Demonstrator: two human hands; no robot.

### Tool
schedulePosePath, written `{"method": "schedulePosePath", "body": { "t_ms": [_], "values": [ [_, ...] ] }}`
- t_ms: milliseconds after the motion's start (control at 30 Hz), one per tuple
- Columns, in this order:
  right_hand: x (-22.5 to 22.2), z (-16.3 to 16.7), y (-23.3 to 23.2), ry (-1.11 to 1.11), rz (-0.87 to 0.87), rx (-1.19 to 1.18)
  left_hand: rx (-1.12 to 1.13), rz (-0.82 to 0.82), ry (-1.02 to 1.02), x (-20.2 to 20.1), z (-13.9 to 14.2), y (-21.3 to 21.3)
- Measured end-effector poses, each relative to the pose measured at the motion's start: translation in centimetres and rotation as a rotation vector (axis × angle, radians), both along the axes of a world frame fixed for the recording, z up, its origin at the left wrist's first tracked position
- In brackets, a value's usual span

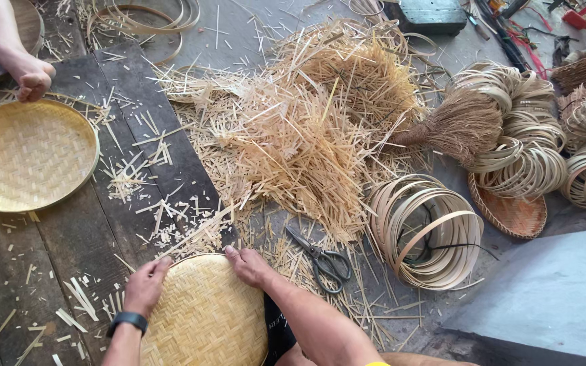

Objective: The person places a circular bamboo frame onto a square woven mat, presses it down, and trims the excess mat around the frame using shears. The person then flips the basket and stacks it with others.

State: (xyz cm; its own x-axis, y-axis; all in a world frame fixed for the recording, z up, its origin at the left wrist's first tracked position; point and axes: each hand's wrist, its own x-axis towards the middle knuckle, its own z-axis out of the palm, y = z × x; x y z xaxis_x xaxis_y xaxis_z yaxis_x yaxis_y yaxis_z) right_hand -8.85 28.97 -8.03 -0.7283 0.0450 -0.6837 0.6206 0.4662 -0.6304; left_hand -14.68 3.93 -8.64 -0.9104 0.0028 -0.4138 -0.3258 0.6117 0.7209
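Note:
A round woven bamboo tray (205,318) lies on the dark wooden floor right in front of me. My left hand (146,285), with a black watch at the wrist, grips the tray's upper left rim. My right hand (247,265) presses on the upper right rim with the fingers bent over the edge. Black-handled scissors (320,259) lie on the floor just right of my right hand.
A big heap of bamboo trimmings (306,129) fills the middle. A second woven tray (28,154) lies at the left, with another person's foot (32,76) above it. Coiled bamboo hoops (428,230), a brush (456,125), more hoop stacks (523,129) and a grey slab (544,298) are at the right.

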Motion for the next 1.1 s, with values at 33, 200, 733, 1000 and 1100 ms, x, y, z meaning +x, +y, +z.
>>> {"method": "schedulePosePath", "body": {
  "t_ms": [33,200,733,1000,1100],
  "values": [
    [0.0,0.0,0.0,0.009,0.002,0.008,-0.173,0.003,0.199,1.2,0.0,-0.4],
    [0.0,0.7,-0.2,0.036,-0.011,0.005,-0.546,0.029,0.022,5.7,-0.7,-3.5],
    [0.1,2.9,-0.9,0.042,-0.051,0.060,-0.240,0.446,-0.099,8.5,-2.0,-4.8],
    [1.9,3.4,-1.5,0.254,0.010,0.404,0.056,0.478,-0.026,8.6,2.0,-3.7],
    [3.3,5.1,-0.4,0.470,-0.033,0.512,-0.190,0.337,0.146,10.1,4.6,-2.9]
  ]
}}
